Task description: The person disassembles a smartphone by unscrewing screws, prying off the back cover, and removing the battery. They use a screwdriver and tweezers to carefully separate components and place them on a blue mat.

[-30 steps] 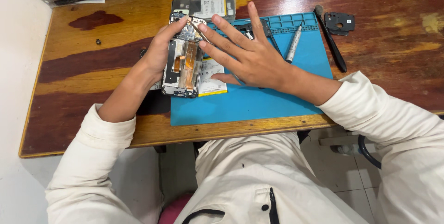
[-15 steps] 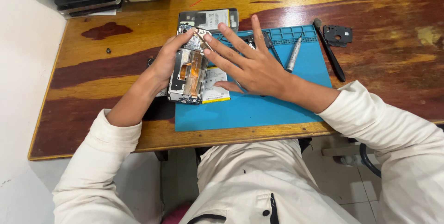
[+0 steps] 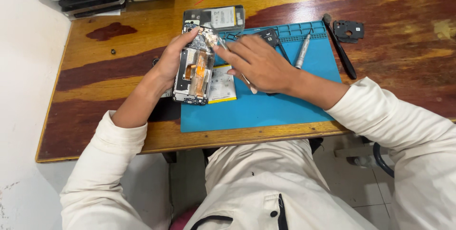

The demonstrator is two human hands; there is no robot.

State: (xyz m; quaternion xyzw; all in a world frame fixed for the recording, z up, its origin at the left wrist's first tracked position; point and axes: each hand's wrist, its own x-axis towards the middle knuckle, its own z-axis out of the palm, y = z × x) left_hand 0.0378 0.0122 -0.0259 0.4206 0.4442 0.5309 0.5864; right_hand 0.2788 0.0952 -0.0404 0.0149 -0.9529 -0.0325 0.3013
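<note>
Blue mat (image 3: 285, 106) on a brown-streaked wooden table (image 3: 118, 68); sleeves (image 3: 394, 125) cream.

Views: one only — the head camera, so no second view shares the scene.
Position: above the seated person, at the desk's (image 3: 118, 68) near edge.
Facing: steeply down and forward, toward the far edge.
Nearness: close — lap, both sleeves and most of the desktop fit.

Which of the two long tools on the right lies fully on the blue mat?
The silver screwdriver does; the black brush lies mostly on the wooden table, beside the mat.
</note>
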